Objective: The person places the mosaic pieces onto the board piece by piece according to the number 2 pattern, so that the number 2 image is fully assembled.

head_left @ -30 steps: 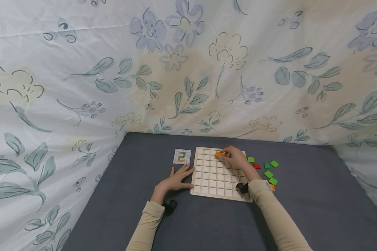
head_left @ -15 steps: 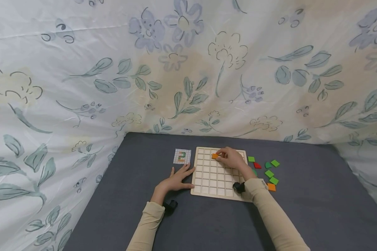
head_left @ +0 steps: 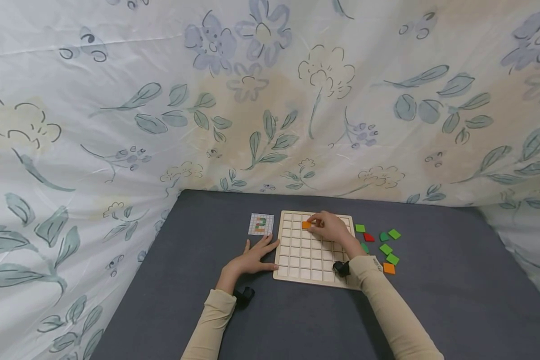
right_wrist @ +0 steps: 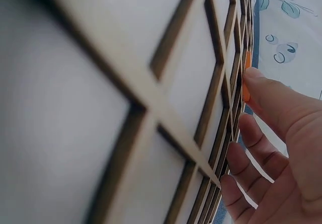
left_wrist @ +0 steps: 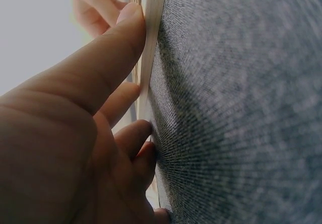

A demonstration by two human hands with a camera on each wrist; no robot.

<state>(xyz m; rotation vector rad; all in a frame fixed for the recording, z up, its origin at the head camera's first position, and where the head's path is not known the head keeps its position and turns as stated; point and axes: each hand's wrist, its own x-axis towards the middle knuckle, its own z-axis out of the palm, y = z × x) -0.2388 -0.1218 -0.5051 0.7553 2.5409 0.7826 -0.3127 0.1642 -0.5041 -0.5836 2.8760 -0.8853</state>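
A wooden grid board (head_left: pixel 293 261) with raised dividers lies on the dark table. My right hand (head_left: pixel 332 227) pinches a square orange tile (head_left: pixel 306 225) over the back rows of the board, left of its middle. In the right wrist view the thumb is against the orange tile (right_wrist: pixel 246 89), low at the grid, and the other fingers are slightly bent. My left hand (head_left: pixel 251 257) has its fingers spread, and its thumb and fingertips touch the board's left edge. In the left wrist view the thumb of the left hand (left_wrist: pixel 85 73) rests on the board's rim (left_wrist: pixel 151 43).
A small pattern card (head_left: pixel 261 224) with a coloured figure lies left of the board. To the right are several loose green tiles (head_left: pixel 385 249), a red tile (head_left: pixel 368 237) and another orange tile (head_left: pixel 389 268). A floral cloth (head_left: pixel 270 125) hangs behind the table.
My right hand has moved slightly left and down onto the board with the orange tile. The left hand stays at the board's edge.
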